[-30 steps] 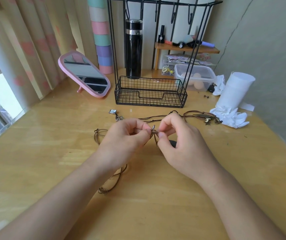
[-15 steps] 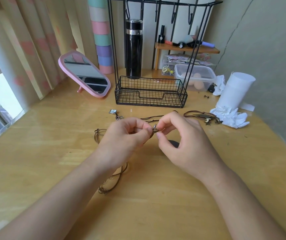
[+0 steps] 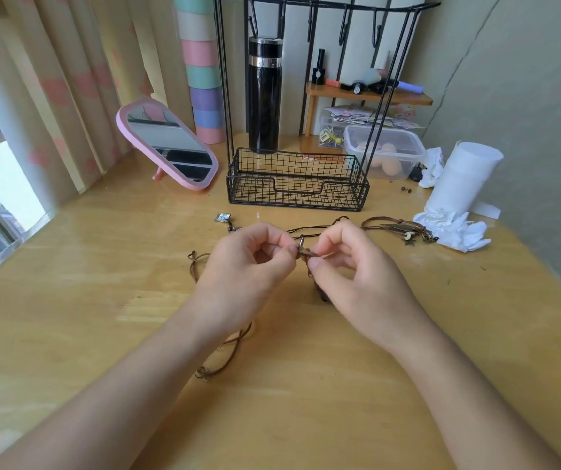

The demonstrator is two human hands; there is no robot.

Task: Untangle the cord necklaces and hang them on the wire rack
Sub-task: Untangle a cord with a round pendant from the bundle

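Brown cord necklaces lie tangled on the wooden table. My left hand (image 3: 248, 269) and my right hand (image 3: 357, 276) both pinch a knot in the cords (image 3: 304, 253) just above the table's middle. One cord loop (image 3: 224, 354) trails out under my left wrist. A second necklace with metal pendants (image 3: 404, 230) lies to the right, and a small square charm (image 3: 223, 218) lies to the left. The black wire rack (image 3: 296, 184) with hooks along its top bar (image 3: 343, 27) stands behind my hands; nothing hangs on the hooks.
A pink mirror (image 3: 167, 144) leans at the back left. A black flask (image 3: 264, 96) stands behind the rack's basket. A clear plastic box (image 3: 384, 154), a small wooden shelf (image 3: 367, 95) and a white paper roll with crumpled tissue (image 3: 458, 184) fill the back right.
My right hand's fingers have shifted slightly on the knot, and the pinched cord piece now points more to the right. My left hand has hardly moved.
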